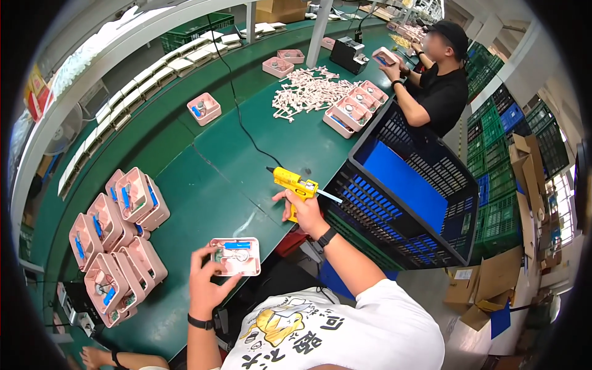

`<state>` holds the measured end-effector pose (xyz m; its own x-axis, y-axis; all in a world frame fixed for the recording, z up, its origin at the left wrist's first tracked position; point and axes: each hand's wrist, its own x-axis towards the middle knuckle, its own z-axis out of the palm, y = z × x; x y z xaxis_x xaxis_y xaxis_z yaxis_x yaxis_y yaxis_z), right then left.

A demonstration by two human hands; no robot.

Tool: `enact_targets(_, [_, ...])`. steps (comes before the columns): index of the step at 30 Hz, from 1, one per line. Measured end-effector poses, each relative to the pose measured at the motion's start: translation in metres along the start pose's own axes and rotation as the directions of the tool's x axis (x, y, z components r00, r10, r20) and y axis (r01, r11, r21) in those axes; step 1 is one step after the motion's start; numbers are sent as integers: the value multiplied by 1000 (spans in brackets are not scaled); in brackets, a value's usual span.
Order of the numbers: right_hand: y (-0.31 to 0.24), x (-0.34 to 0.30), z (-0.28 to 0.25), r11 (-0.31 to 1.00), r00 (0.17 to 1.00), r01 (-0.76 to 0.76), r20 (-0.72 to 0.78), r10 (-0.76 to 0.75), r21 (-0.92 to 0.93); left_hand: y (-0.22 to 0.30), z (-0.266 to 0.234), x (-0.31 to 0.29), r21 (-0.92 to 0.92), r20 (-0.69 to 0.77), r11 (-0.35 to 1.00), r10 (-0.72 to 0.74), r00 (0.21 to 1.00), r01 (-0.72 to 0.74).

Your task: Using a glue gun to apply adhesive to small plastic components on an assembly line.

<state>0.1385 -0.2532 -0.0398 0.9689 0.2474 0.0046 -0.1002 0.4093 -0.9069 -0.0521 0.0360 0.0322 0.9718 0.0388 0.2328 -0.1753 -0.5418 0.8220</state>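
My left hand [208, 285] grips a small pink plastic housing [257, 260] by its left side, thumb and fingers around the edge. Inside it lie a blue battery pack [237, 245], white wire and part of a green circuit board. A yellow hot glue gun [288, 179] is in my right hand [304, 211], fingers wrapped around its handle. Its dark nozzle points to the upper left, away from the housing, and a pale glue stick [329, 197] sticks out of its back. The trigger is mostly hidden by my fingers.
Stacked pink housings [126, 253] stand on the left of the green table [197, 179]. Farther back are a pile of pale pink plastic parts [311, 89] and a black cable [237, 105]. A black crate [407, 191] borders my right arm. A co-worker [441, 80] holds another housing; another person's hand [94, 357] shows lower left.
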Motion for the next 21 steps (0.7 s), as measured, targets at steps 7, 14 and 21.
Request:
enact_targets(7, [4,-3,5,997,996,51,-67,-54,-54,2,5,32,215,-39,970,124,992,-113])
enact_targets(14, [10,-8,9,987,993,61,-89,-75,-151,-2,-3,26,290,23,951,102,995,-104])
enact_targets(21, [4,-3,15,980,989,79,-106,-99,-181,-18,3,37,285,-67,954,-73,995,89])
